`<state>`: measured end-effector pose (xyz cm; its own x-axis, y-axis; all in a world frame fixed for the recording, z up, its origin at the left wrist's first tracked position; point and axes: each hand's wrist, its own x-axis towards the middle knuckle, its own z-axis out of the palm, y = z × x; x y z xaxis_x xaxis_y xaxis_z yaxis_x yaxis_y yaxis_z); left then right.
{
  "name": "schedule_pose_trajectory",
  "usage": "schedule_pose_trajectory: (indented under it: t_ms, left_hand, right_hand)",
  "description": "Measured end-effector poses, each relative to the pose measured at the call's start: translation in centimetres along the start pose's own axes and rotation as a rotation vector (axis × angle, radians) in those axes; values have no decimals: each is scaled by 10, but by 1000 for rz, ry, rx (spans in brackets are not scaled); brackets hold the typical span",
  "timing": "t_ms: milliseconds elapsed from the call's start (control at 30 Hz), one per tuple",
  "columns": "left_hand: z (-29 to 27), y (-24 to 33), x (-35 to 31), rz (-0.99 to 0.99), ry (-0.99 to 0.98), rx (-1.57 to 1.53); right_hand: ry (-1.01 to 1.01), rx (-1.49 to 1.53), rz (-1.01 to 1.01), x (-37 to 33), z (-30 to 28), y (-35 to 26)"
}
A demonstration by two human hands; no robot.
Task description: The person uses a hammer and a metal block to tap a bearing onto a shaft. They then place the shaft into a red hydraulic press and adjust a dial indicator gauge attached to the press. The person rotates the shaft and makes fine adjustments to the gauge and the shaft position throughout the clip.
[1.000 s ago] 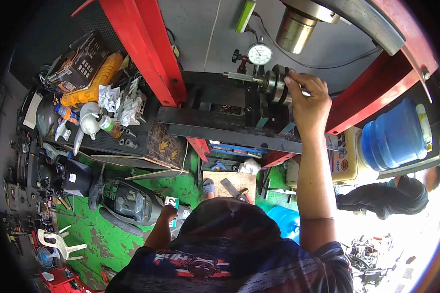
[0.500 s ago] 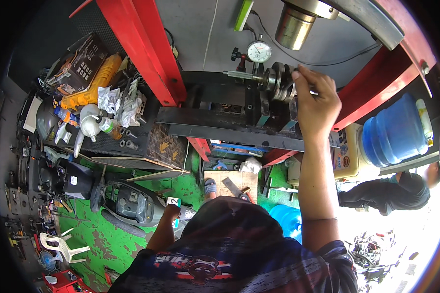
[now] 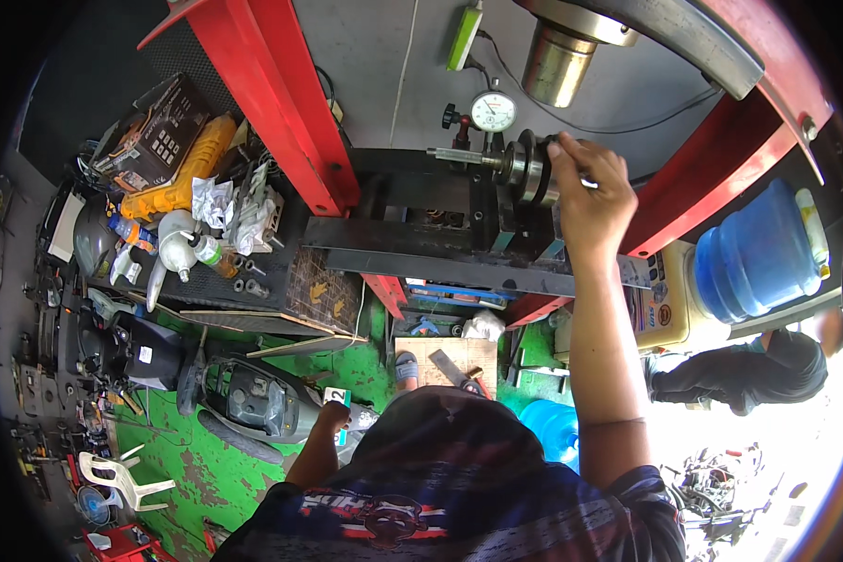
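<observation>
A steel crankshaft [image 3: 526,169] with round webs lies across the dark supports of the press frame, its thin shaft end pointing left. My right hand [image 3: 595,197] is closed around its right side, thumb and fingers at the web's edge. Just above the crankshaft stands a dial gauge [image 3: 493,111] with a white round face, its black knob on the left. Whether its tip touches the shaft is hidden. Low on my left, my left hand [image 3: 332,416] is curled in front of a white and green plate [image 3: 339,397] by the scooter's rear. What its fingers hold, if anything, is hidden.
Red press posts [image 3: 276,103] flank the crankshaft, with a steel ram [image 3: 559,70] above. A cluttered bench [image 3: 290,272] stands left, over a grey scooter [image 3: 253,398]. To the right are a blue water jug [image 3: 754,253] and a crouching person [image 3: 745,370].
The crankshaft has turned under my right hand, its webs now showing differently. That hand has shifted slightly left and down. The whole view has moved a little; my left hand stays by the plate.
</observation>
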<state>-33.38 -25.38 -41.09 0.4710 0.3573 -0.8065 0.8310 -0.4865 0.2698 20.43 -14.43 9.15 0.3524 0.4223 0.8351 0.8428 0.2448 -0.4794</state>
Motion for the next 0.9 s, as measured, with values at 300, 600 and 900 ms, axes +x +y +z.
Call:
schedule_pose_trajectory:
  t_ms: [300,600,900]
  left_hand:
    - [9,-4,13,-107,-40,-220]
    - [-74,47,-9,56,535,-393]
    - [-388,250,-173,481,1421,-818]
  right_hand:
    - [-3,42,88,1,-2,-2]
    - [-27,31,53,2,3,-4]
    - [-15,41,45,-4,1,-3]
